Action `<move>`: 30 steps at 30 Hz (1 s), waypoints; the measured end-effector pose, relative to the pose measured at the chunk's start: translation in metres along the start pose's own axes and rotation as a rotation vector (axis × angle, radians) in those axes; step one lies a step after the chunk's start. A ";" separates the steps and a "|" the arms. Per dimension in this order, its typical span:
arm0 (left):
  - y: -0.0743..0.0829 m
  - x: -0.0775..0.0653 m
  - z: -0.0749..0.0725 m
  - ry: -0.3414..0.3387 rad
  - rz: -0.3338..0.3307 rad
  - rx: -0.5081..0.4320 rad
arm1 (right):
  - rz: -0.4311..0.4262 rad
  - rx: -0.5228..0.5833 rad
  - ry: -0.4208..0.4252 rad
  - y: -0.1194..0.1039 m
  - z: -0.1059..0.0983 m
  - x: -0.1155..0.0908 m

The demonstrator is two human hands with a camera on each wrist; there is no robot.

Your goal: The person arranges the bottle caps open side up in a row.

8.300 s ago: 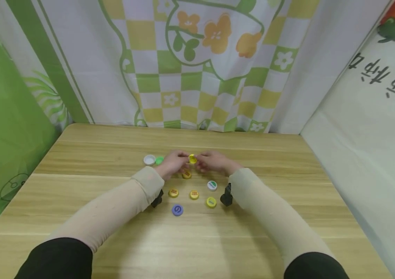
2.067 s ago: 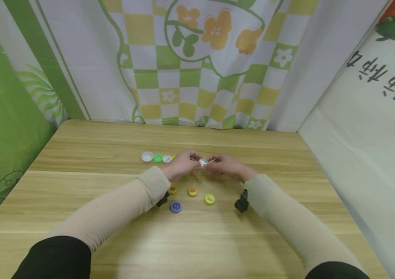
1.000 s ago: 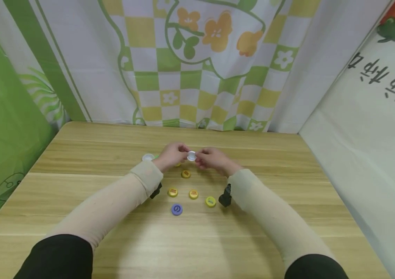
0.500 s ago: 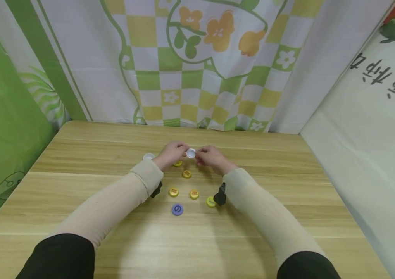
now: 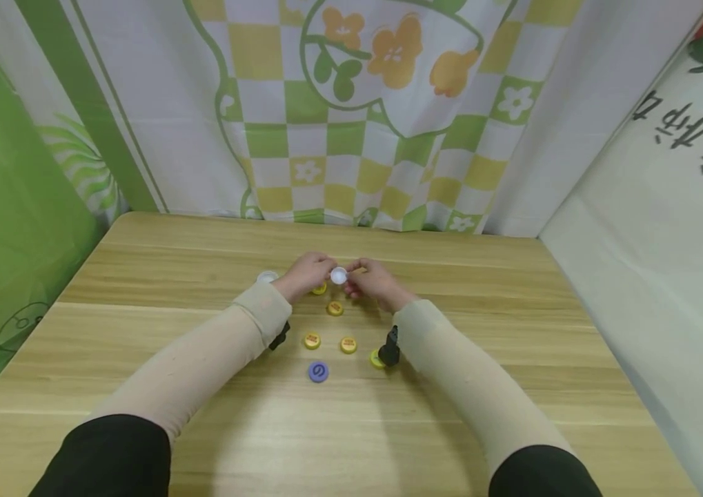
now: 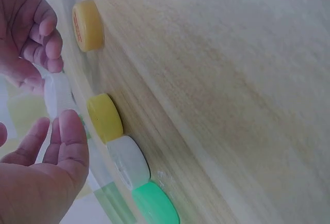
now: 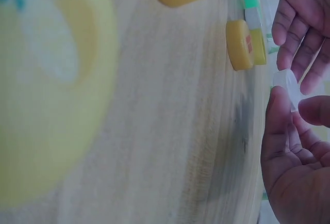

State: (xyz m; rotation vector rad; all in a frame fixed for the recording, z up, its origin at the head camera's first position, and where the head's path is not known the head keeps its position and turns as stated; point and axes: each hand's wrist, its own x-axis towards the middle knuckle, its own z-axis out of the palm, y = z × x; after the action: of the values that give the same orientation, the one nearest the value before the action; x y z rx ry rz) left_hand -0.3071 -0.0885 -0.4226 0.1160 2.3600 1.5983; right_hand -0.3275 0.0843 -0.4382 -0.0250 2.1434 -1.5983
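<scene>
A white bottle cap is held up between the two hands over the far middle of the table, its hollow side facing the head camera. My right hand pinches its edge between thumb and finger, as the right wrist view shows. My left hand reaches in from the other side with fingers fairly straight. Their tips are at the cap's rim, and in the left wrist view the left thumb stands apart. Below that hand, a yellow cap, a white cap and a green cap sit in a touching row.
Nearer the person lie orange-yellow caps, a purple cap and a yellow cap partly behind the right wrist camera. A larger white cap is at the row's left end. Curtains stand behind the wooden table.
A yellow cap was between the hands earliest; later a white cap was picked up and turned hollow side toward the head camera. Lately the right fingers have spread slightly.
</scene>
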 end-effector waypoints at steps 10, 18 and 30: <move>-0.006 0.006 0.000 -0.041 -0.065 0.038 | 0.031 -0.059 -0.025 0.005 0.001 0.003; -0.001 0.004 0.001 -0.061 -0.087 -0.003 | 0.040 -0.039 -0.054 0.007 -0.001 0.003; 0.002 0.006 0.001 -0.082 -0.095 0.093 | 0.092 -0.001 -0.091 0.004 -0.006 0.002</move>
State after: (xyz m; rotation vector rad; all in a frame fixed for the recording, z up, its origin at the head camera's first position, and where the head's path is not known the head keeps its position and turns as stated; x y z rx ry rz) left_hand -0.3124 -0.0860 -0.4222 0.0857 2.3401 1.4142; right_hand -0.3300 0.0903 -0.4417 0.0001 2.0467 -1.5149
